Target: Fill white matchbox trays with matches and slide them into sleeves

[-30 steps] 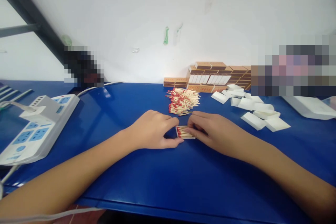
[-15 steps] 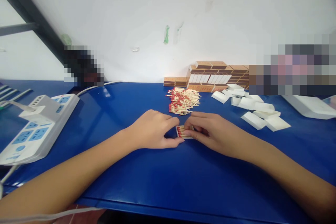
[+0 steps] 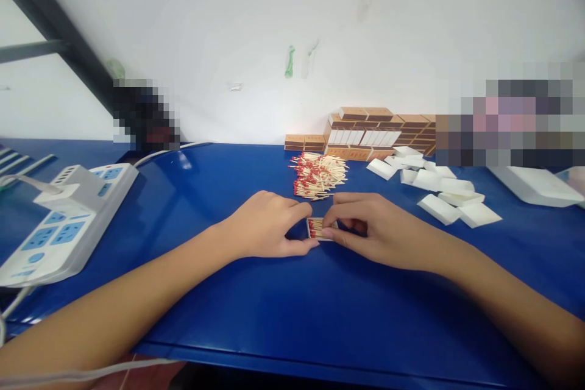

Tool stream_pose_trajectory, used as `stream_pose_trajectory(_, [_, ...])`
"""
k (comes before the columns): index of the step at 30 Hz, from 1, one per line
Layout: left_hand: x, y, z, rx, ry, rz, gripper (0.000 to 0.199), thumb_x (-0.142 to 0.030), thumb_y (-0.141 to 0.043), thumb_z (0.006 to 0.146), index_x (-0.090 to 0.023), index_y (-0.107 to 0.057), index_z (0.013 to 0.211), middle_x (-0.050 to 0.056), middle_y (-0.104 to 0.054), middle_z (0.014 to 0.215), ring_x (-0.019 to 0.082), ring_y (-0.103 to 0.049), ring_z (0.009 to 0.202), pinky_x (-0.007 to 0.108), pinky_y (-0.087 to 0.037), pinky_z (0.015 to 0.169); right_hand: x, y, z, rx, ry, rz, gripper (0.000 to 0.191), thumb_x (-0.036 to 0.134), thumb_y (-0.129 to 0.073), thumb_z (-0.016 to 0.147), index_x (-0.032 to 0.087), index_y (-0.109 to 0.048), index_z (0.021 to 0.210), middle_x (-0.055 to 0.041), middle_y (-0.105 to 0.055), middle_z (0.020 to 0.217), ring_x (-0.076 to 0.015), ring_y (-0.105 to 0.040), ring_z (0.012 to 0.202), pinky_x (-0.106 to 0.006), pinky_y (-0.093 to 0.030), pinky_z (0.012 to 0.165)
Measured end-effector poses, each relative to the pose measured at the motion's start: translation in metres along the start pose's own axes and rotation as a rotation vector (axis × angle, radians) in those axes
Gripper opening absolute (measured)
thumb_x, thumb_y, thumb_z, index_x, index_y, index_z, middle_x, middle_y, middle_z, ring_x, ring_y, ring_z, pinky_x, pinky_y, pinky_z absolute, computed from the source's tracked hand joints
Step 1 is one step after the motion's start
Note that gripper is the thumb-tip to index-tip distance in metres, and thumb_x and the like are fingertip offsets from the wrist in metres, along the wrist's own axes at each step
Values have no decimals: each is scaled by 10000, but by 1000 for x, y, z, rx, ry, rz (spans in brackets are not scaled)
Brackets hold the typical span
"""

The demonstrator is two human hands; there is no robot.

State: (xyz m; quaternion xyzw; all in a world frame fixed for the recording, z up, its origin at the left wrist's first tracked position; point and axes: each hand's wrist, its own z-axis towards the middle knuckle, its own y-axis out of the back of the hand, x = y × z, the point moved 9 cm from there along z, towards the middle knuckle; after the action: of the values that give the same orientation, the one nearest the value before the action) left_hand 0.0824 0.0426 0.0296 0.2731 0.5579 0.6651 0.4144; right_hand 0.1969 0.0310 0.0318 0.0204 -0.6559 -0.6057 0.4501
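Observation:
A small white matchbox tray [image 3: 322, 240] lies on the blue table with red-tipped matches [image 3: 315, 229] in it, their heads toward the left. My left hand [image 3: 265, 225] grips the tray's left end between thumb and forefinger. Over the right part of the tray, the fingers and thumb of my right hand [image 3: 379, 228] are pinched together on matches; how many is hidden behind the fingertips. Just beyond both hands sits a loose heap of matches [image 3: 320, 175], most of the red heads pointing left.
White empty trays [image 3: 429, 180] are scattered at the right. Against the wall stand stacked brown matchboxes [image 3: 384, 134]. A white power strip [image 3: 68, 231] with a plugged-in adapter and cable occupies the left. The table's front edge [image 3: 256, 361] runs below my forearms.
My right hand's fingers have shifted very slightly over the tray. The left hand keeps its hold, and the heap of matches looks the same.

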Motion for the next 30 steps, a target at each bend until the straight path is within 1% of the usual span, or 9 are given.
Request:
stream_pose_trajectory(2, [0, 0, 0, 4, 2, -3, 372, -554, -603, 943, -187, -662, 920, -7, -715, 757, 172, -670, 661, 303, -305, 547, -2, 0, 1, 9, -13, 28, 232, 398, -611, 999, 235, -758, 923, 1, -547, 761, -113, -488, 612, -271, -380, 565])
stream_pose_trajectory(5, [0, -1, 0, 15, -9, -4, 354, -539, -611, 939, -189, -666, 935, -6, -720, 774, 173, -675, 678, 302, -322, 551, -12, 8, 4, -74, -45, 6, 202, 363, -620, 989, 228, -748, 909, 15, -522, 705, -119, -467, 598, -276, -368, 567])
stream_pose_trajectory(8, [-2, -2, -1, 22, -28, -1, 351, -531, -608, 942, -188, -677, 975, -3, -725, 786, 175, -675, 683, 304, -344, 560, -27, 16, 6, -192, -57, -102, 152, 309, -609, 989, 225, -732, 1018, 20, -502, 693, -140, -477, 630, -284, -375, 601])
stream_pose_trajectory(10, [-3, -3, -1, 24, -39, -2, 361, -538, -603, 944, -190, -683, 1001, -5, -726, 785, 175, -676, 684, 305, -352, 566, -36, 17, 8, -226, -55, -166, 169, 283, -605, 986, 224, -715, 1101, 7, -524, 742, -153, -495, 667, -290, -389, 627])
stream_pose_trajectory(13, [-4, -4, -1, 34, -37, -8, 371, -547, -603, 943, -192, -684, 1010, -9, -726, 782, 176, -680, 686, 308, -352, 566, -43, 13, 12, -224, -42, -200, 127, 275, -591, 989, 213, -698, 1020, -12, -547, 779, -161, -503, 693, -293, -390, 642])
stream_pose_trajectory(16, [-3, -5, 0, 43, -32, -14, 369, -543, -605, 945, -187, -683, 1003, -5, -729, 789, 174, -680, 691, 307, -350, 567, -45, 11, 17, -221, -37, -189, 139, 286, -583, 994, 203, -650, 905, -12, -546, 763, -163, -498, 699, -293, -377, 641])
stream_pose_trajectory(21, [-4, -4, -1, 41, -37, -12, 373, -543, -608, 946, -182, -686, 998, -1, -731, 797, 174, -679, 690, 303, -343, 568, -46, 8, 20, -195, -61, -167, 128, 278, -568, 999, 203, -605, 902, -16, -560, 785, -166, -498, 727, -290, -374, 653])
stream_pose_trajectory(27, [-5, -4, -1, 33, -42, -6, 365, -538, -607, 948, -183, -684, 994, -8, -732, 798, 172, -680, 691, 307, -339, 567, -37, 6, 23, -257, -104, -160, 152, 282, -566, 994, 201, -603, 871, -9, -570, 771, -154, -494, 687, -292, -365, 640])
stream_pose_trajectory(30, [-4, -4, -1, 36, -38, -1, 360, -534, -605, 949, -183, -680, 978, -7, -734, 802, 174, -680, 694, 310, -344, 571, -33, 4, 26, -262, -98, -170, 121, 277, -593, 978, 201, -615, 886, -15, -594, 795, -154, -507, 692, -292, -366, 640])
